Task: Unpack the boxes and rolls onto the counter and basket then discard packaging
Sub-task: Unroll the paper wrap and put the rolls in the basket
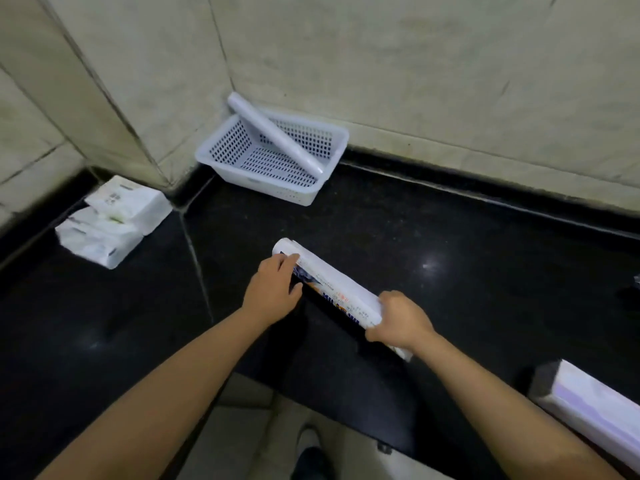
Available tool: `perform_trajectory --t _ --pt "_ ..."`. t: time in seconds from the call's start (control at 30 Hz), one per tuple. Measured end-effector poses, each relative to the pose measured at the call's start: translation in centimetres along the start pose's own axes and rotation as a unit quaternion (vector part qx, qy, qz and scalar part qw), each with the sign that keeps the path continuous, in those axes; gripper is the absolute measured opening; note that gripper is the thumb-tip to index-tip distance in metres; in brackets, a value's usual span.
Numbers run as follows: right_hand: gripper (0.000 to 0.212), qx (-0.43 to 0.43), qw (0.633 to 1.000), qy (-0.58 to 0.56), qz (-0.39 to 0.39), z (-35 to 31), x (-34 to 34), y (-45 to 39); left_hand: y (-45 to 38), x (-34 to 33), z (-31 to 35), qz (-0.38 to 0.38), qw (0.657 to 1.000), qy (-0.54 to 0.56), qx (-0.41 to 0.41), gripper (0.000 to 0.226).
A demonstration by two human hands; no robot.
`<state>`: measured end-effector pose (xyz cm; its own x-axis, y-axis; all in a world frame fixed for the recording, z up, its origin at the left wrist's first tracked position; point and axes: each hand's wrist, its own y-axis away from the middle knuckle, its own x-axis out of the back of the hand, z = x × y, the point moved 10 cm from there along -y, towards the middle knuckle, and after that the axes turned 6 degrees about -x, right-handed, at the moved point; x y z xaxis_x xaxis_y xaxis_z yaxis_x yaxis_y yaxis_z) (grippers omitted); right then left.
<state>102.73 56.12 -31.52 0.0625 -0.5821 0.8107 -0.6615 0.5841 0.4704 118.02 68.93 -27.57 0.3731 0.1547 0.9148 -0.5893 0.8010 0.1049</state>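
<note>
A long wrapped roll [337, 289] with blue and orange print lies slantwise over the black counter [467, 271]. My left hand [273, 289] grips its far end, fingers curled over the wrapper's edge. My right hand [400, 322] is closed around its near end. A white perforated basket [221, 157] sits in the wall corner, tilted, with a plain white roll [277, 133] lying diagonally across it. Three white tissue packs [114, 220] are stacked at the left on the counter. A long white box [595, 407] rests at the lower right edge.
Beige tiled walls close the counter at the back and left. The counter's front edge runs just below my arms, with pale floor and a shoe [308, 452] beneath. A small dark object [635, 289] shows at the right frame edge.
</note>
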Motion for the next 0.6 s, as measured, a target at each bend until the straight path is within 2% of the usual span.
perform_trajectory --t 0.23,0.4,0.5,0.6 --pt "0.050 0.045 0.997 0.056 -0.002 -4.7 -3.2 -1.6 0.3 0.0 -6.0 -0.007 1.000 -0.008 0.011 0.055" --pt "0.050 0.074 0.990 0.119 0.004 -5.3 -3.8 -1.2 0.7 0.0 -7.2 0.013 1.000 -0.023 0.003 0.050" --pt "0.057 0.105 0.981 0.161 0.009 -5.7 -4.1 -0.7 0.4 -0.2 -7.1 0.013 0.999 -0.044 0.002 0.047" --pt "0.061 0.121 0.987 0.099 0.044 -6.0 -2.9 0.4 -0.3 -0.2 -7.4 0.022 0.998 -0.059 0.032 0.039"
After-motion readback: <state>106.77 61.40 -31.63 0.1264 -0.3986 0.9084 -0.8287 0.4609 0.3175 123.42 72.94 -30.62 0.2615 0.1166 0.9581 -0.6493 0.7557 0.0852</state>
